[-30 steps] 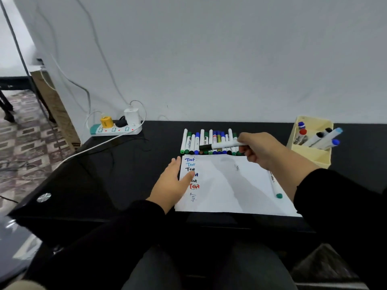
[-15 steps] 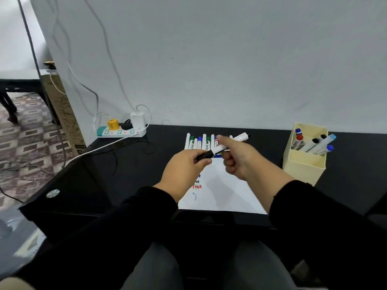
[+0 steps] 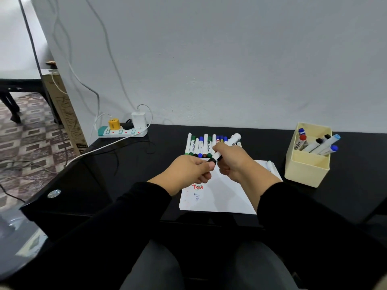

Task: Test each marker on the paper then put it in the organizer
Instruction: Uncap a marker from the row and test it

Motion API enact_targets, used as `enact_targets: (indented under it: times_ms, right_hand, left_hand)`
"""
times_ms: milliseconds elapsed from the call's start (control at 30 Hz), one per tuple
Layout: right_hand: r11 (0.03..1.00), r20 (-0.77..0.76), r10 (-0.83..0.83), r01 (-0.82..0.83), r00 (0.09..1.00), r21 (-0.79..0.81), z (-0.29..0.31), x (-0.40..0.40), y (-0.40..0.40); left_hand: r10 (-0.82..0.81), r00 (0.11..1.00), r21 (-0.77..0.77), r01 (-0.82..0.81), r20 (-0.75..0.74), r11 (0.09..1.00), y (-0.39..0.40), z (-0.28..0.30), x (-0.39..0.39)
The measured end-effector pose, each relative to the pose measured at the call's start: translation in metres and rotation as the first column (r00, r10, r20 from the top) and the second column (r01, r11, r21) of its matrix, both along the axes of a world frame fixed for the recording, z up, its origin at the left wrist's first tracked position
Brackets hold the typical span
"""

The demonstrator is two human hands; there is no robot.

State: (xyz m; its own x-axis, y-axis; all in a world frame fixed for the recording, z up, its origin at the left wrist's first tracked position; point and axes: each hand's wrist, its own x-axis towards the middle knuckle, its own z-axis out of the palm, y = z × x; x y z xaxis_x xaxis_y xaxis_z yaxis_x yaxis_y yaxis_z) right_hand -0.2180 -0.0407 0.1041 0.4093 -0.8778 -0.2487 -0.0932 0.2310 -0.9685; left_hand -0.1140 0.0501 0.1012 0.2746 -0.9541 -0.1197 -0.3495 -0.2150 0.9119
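Observation:
My right hand (image 3: 232, 162) grips the white barrel of a black-capped marker (image 3: 234, 141), held tilted above the paper. My left hand (image 3: 189, 170) pinches its black cap (image 3: 212, 160) at the lower end. The white paper (image 3: 222, 197) lies on the black desk under both hands, with a red "Test" and small scribbles showing. A row of several markers (image 3: 201, 145) lies beyond the paper. The cream organizer (image 3: 306, 164) stands at the right with several markers in it. One more marker (image 3: 269, 165) lies on the paper's right edge.
A white power strip (image 3: 122, 131) with a yellow plug, a charger and cables sits at the desk's back left. The black desk (image 3: 88, 176) ends at its left corner near a cardboard box. A wall stands close behind the desk.
My right hand lifted a marker from the row and brought it toward me. My left hand left the paper and took hold of the marker's cap. The view drew back a little.

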Motion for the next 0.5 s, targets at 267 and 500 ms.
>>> enact_targets:
  times_ms: [267,500]
  right_hand:
    - [0.996,-0.110,-0.075,0.079,0.991,0.033,0.000,0.013,0.003]
    - [0.995,-0.059,-0.061,0.065,0.996,0.071,-0.013,0.026,0.007]
  left_hand:
    - [0.088,0.995,0.056,-0.091,0.049,0.994,-0.002,-0.001,-0.002]
    - [0.139,0.990,0.106,-0.135,-0.024,0.985,0.005,-0.004,0.005]
